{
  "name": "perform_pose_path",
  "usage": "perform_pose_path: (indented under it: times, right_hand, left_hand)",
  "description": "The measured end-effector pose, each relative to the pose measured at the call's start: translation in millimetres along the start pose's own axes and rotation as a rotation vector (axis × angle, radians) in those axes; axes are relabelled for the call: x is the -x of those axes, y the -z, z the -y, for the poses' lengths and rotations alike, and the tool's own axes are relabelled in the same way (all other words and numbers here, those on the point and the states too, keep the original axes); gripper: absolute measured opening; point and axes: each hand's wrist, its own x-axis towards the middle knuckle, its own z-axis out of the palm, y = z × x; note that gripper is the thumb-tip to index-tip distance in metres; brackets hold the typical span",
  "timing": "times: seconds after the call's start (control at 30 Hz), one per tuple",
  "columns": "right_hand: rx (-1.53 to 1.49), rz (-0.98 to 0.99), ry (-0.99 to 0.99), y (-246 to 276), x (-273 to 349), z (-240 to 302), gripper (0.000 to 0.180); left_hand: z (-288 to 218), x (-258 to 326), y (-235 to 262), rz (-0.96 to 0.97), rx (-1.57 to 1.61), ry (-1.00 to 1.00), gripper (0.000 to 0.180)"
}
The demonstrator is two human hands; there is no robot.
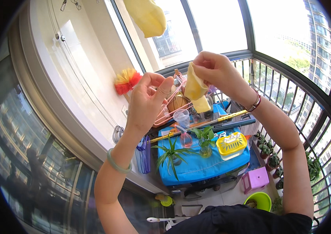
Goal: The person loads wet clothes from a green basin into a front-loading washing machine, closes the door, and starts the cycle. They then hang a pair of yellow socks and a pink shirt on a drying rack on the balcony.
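Observation:
My right hand (216,72) pinches a pale yellow sock (195,87) by its upper end, and the sock hangs down, creased. To its left my left hand (148,99) is raised with fingers curled and thumb tip close to the index finger. Whatever it may hold is too small or hidden to make out. The two hands are apart. Behind and below them a pink plastic hanger (161,121) lies among clutter. Overhead at the top hangs another yellow cloth piece (148,19), partly cut off by the picture's edge.
A blue-covered surface (189,171) bears a spider-like plant (172,154), a vase with leaves (205,146) and a yellow soap basket (231,144). Purple hangers (143,156) hang at left. A pink stool (255,179), green bucket (260,201) and potted plants (273,160) stand near the railing.

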Motion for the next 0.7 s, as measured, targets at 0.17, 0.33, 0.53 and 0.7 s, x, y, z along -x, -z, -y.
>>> perform_pose_path:
  times: [0.17, 0.33, 0.53, 0.7]
  right_hand:
    - [-0.041, 0.160, -0.120, 9.8, -13.0, -3.4, 0.026]
    - [-0.280, 0.291, -0.167, 21.8, -11.8, 1.6, 0.025]
    - [0.011, -0.083, 0.291, 9.8, -6.5, -6.7, 0.034]
    - [0.338, -0.148, 0.562, 15.3, 9.0, 10.4, 0.036]
  left_hand:
    - [-40.8, 0.4, -15.8, 0.066, -0.374, -0.733, 0.037]
    - [-51.0, -10.4, 1.8, 0.310, -0.551, -0.269, 0.020]
    - [-50.0, -22.1, -3.4, 0.274, 0.294, 0.034, 0.021]
    - [-59.1, -34.9, 2.2, 0.295, 0.374, 0.129, 0.030]
